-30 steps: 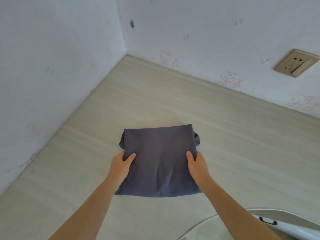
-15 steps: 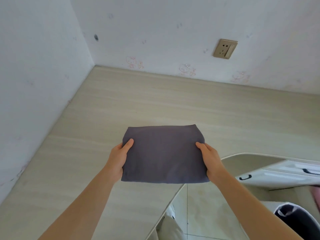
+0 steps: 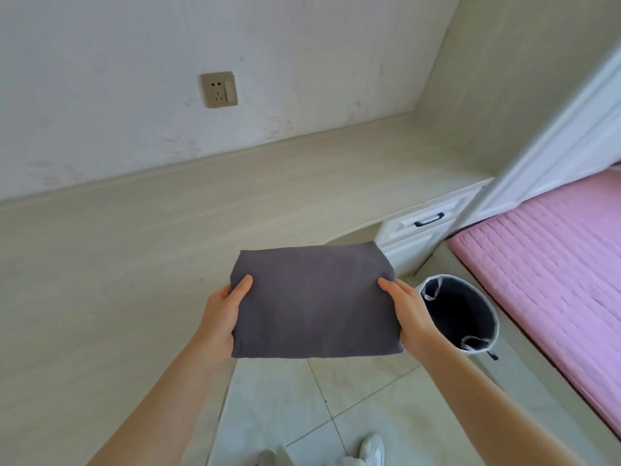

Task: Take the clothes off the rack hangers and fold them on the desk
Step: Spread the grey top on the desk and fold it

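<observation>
A folded dark grey garment [image 3: 316,301] is held flat in the air, partly over the front edge of the light wooden desk [image 3: 134,250] and partly over the tiled floor. My left hand [image 3: 223,316] grips its left edge, thumb on top and fingers underneath. My right hand [image 3: 408,317] grips the right edge the same way. No rack or hangers are in view.
A dark round fabric basket [image 3: 460,314] with a white rim stands on the floor just right of my right hand. White drawers [image 3: 423,230] sit under the desk's right end. A pink mattress [image 3: 551,264] lies at the right. A wall socket [image 3: 219,90] is above the desk.
The folded garment has been lifted off the desk and carried to the right, with my view turning right. The basket, drawers and pink mattress have come into sight.
</observation>
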Motion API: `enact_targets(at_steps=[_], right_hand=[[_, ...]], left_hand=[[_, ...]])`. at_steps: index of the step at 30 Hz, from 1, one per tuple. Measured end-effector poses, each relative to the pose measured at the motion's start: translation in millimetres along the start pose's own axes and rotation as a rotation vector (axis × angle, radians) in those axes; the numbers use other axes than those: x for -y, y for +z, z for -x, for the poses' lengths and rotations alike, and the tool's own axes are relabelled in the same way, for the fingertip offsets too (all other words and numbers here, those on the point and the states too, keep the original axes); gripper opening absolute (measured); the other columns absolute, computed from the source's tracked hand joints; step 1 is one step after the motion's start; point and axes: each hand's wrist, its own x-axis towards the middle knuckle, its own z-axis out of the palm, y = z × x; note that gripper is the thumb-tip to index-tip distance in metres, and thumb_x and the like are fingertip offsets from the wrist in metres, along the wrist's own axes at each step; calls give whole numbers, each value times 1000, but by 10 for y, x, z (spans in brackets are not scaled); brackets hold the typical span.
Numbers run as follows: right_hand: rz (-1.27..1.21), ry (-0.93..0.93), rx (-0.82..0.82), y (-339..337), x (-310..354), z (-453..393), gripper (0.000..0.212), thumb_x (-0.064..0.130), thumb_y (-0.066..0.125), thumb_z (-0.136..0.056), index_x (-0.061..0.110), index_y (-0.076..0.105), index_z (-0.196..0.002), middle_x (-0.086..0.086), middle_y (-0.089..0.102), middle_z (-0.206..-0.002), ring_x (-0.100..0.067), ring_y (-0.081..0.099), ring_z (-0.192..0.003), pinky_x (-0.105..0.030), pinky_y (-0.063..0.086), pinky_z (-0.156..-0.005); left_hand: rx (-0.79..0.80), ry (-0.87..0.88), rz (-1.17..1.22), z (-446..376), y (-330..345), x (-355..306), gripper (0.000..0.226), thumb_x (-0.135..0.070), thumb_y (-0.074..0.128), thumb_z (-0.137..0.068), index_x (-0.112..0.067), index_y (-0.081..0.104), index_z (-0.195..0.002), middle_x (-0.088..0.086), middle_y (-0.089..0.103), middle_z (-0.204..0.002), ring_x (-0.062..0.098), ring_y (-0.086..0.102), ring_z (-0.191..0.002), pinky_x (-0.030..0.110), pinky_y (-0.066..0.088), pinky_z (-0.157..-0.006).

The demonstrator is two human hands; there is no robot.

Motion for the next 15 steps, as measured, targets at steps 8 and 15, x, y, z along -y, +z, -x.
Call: enact_targets(at_steps=[8,15], right_hand=[[-131,13,-172,-1662,-250,-81,12,24,61,-92,28,72,-96,5,74,-97,-19,66,-98,-39,51,-90],[-143,65,-227,-3036,-448,-412,15,21,60,-93,25,71,-102,2,74,-102,-23,66,-102,-46,49,-97]], left_hand=[[214,-56,-179,26,1562,532,20,-29,59,-95,-15,68,-106,2,75,-102,20,69,-97,34,53,-78],[262,-139,-243,20,2850,1179,21,-29,59,-95,-12,67,-106,5,74,-105,24,68,-100,42,52,-90]])
